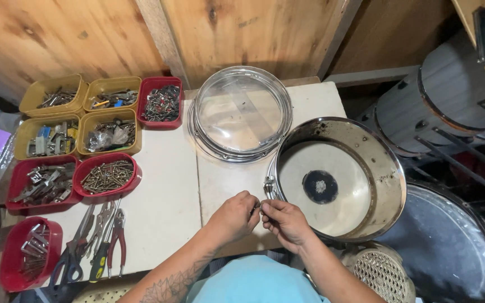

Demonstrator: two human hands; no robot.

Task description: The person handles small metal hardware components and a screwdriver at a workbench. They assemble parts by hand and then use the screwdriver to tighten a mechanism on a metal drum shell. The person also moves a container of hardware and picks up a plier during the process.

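- nearest my view is a light blue shirt (256, 280) at the bottom edge, with both forearms reaching out from it over the white table (164, 207)
- my left hand (234, 216) is curled narrow, fingertips pinched together on something small and dark that i can't make out
- my right hand (284, 221) is closed down the same way, its fingertips meeting the left's just beside the metal lug (269, 188) on the drum shell's outer wall
- the drum shell (338, 177) lies open side up on the table's right part, chrome rim dulled, a pale head at the bottom with a dark round patch in the middle
- behind it sits a clear drum head in a chrome hoop (241, 115), touching the shell's rim or very near it
- to the left, yellow and red trays (108, 177) hold screws and metal fittings
- pliers and scissors (99, 238) lie at the table's near left
- more drums (450, 106) stand off to the right
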